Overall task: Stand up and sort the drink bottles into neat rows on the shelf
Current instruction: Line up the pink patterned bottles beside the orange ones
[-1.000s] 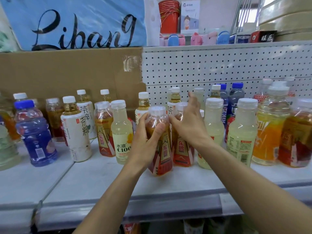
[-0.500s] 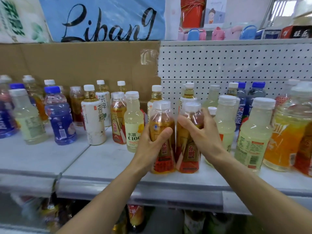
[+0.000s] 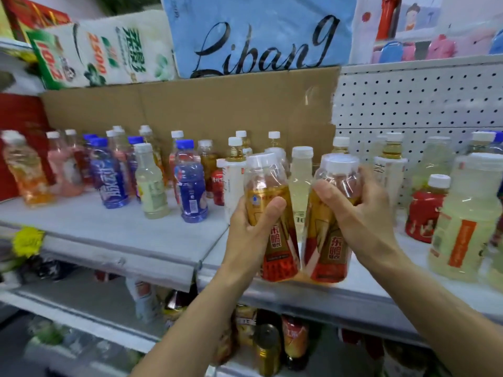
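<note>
A person's 2 bare forearms reach up and forward from the bottom of the view to a grey shop shelf (image 3: 136, 240). The left hand (image 3: 250, 229) wraps around the left amber bottle (image 3: 272, 224) at mid-body, thumb pressed across the front, fingers curled behind it. The right hand (image 3: 362, 221) grips the right amber bottle (image 3: 326, 240) from its right side, thumb lying across the upper front, fingers curled round the back. Both bottles have white caps and red-and-gold labels. They lean towards each other at the base, bottoms nearly touching, at the shelf's front edge; whether they rest on it or are lifted is unclear. Behind them stand more drinks: a pale yellow bottle (image 3: 299, 180), a blue bottle (image 3: 190, 186) further left and a large pale bottle (image 3: 462, 221) on the right. A cardboard sheet (image 3: 190, 110) backs the shelf.
</note>
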Motion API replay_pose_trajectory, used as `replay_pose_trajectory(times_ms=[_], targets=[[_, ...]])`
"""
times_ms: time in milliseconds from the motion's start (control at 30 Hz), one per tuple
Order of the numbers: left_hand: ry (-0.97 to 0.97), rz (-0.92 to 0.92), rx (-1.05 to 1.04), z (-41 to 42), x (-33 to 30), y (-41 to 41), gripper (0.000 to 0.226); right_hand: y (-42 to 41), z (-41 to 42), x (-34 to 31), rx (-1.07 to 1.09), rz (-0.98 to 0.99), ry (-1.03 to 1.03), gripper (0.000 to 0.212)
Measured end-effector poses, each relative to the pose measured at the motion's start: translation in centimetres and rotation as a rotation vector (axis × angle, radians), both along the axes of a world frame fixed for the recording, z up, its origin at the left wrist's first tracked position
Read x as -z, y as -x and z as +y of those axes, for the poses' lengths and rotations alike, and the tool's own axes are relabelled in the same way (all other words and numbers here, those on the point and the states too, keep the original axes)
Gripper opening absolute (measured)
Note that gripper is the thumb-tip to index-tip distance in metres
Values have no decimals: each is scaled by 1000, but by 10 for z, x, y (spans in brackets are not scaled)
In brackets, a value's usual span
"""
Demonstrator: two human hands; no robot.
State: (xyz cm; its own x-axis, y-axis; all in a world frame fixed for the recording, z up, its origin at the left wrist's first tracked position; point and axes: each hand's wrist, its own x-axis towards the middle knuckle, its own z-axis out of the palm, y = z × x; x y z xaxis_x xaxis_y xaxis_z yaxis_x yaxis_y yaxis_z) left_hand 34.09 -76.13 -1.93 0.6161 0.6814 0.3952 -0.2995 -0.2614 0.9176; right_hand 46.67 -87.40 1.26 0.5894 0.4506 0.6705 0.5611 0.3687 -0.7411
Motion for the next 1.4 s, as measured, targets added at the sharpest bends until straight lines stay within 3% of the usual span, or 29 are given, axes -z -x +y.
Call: replay_pose_trajectory(times_ms=[133, 233, 367, 567, 933, 1067, 1300, 1400], targets=[[1, 1, -40, 40, 1, 53, 57, 46, 42, -3, 27, -15, -27, 41], [-3, 21, -52, 78, 3, 100, 58, 80, 74, -4, 20, 0, -45, 35], [-3, 12, -101, 130, 2, 156, 77, 118, 115, -3, 39, 44, -72, 44], [11, -33, -174, 191, -3, 199, 66, 151, 165, -6, 60, 77, -136, 39], [37, -3, -237, 264, 2, 177, 64, 146, 243, 5, 6, 67, 9, 55], [12, 43, -191, 274, 7, 152, 58, 143, 277, 18, -29, 65, 70, 47], [-22, 111, -144, 291, 13, 126, 81, 143, 313, 22, -16, 76, 18, 51], [-26, 123, -91, 298, 13, 126, 67, 143, 318, 27, 22, 64, 8, 58]])
